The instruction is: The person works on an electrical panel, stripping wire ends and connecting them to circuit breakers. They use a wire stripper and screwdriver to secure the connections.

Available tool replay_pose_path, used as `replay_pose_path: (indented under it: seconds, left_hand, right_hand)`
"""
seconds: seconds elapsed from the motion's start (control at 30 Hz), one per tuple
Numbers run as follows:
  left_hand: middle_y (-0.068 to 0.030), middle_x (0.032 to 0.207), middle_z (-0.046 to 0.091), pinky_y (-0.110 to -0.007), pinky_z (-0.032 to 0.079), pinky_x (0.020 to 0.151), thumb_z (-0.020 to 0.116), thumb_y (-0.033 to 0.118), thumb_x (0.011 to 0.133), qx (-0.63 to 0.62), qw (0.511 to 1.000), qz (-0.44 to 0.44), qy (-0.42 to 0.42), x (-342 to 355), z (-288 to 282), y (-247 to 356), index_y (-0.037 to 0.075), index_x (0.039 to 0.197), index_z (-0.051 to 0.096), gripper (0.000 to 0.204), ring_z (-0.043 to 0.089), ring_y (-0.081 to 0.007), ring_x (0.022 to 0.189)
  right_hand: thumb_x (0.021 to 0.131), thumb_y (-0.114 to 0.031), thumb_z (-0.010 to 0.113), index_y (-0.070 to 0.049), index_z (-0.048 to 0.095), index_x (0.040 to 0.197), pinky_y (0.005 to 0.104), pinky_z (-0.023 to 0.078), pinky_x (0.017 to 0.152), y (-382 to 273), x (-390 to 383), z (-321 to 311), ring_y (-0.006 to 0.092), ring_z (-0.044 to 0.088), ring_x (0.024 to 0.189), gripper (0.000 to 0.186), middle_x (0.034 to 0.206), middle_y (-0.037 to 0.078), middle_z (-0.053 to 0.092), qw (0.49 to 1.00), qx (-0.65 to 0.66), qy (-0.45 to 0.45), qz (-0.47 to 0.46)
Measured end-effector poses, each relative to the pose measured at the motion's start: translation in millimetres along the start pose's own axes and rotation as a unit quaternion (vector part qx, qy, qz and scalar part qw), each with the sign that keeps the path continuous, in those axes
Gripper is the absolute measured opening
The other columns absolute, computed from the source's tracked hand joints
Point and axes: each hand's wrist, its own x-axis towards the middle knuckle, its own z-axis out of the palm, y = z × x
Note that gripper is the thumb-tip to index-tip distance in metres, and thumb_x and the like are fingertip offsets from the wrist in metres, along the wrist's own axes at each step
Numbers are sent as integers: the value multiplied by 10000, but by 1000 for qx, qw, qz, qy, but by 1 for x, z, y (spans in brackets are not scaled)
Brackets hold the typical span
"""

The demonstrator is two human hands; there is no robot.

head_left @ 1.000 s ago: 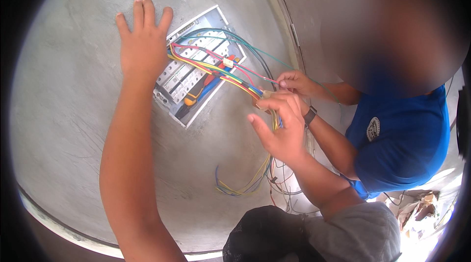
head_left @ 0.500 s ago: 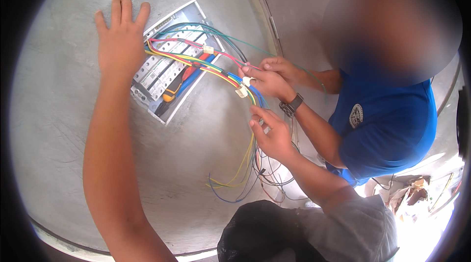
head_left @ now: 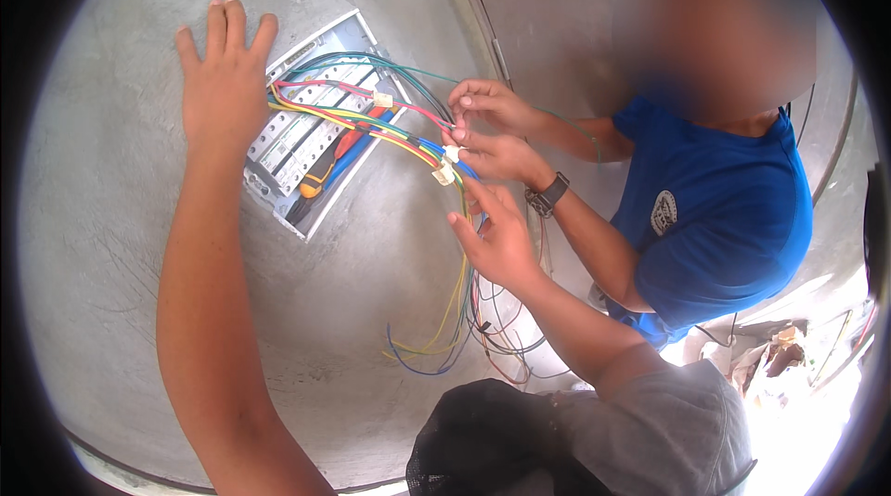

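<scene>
My left hand (head_left: 225, 88) lies flat with its fingers spread on the grey wall (head_left: 121, 190), at the left edge of an open white electrical box (head_left: 348, 176). It holds nothing. Rows of white breaker modules (head_left: 297, 129) fill the box, and a tool with a yellow and black grip (head_left: 316, 182) lies among them. A bundle of red, yellow, green and blue wires (head_left: 390, 133) with pale tags (head_left: 444, 173) runs out to the right. My right hand does not show.
A co-worker in a blue shirt (head_left: 733, 208) holds the wires with both hands (head_left: 501, 158). Another person, in a black cap (head_left: 483, 440) and grey shirt (head_left: 659, 422), has a hand (head_left: 501, 241) beside the tags. Loose wire ends (head_left: 432, 352) hang below; torn cardboard (head_left: 780, 352) lies lower right.
The view has shifted slightly. The blue-shirted co-worker's farther hand has moved left and up along the wires, and the grey-shirted person's hand has come nearer the tags. My left hand stays in place.
</scene>
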Motion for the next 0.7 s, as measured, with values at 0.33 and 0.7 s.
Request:
replay_pose_path:
  seconds: [0.33, 0.7]
  left_hand:
    - [-147, 1755, 445, -641, 292, 1333, 812, -27, 847, -27, 1000, -2, 15, -1, 8, -1, 228, 1616, 536, 855, 319, -314, 1701]
    - [-140, 1760, 433, -620, 306, 1336, 816, 20, 879, -6, 1000, -8, 10, -1, 14, 1, 243, 1613, 503, 828, 323, -294, 1698]
  right_hand:
    - [1051, -225, 828, -73, 693, 1210, 373, 559, 864, 1, 5, -4, 199, 715, 1000, 258, 1110, 91, 722, 999, 45, -14, -10]
    - [1141, -222, 747, -32, 660, 1183, 251, 541, 772, -13, 15, -40, 54, 675, 837, 212, 917, 13, 770, 979, 169, 2, 109]
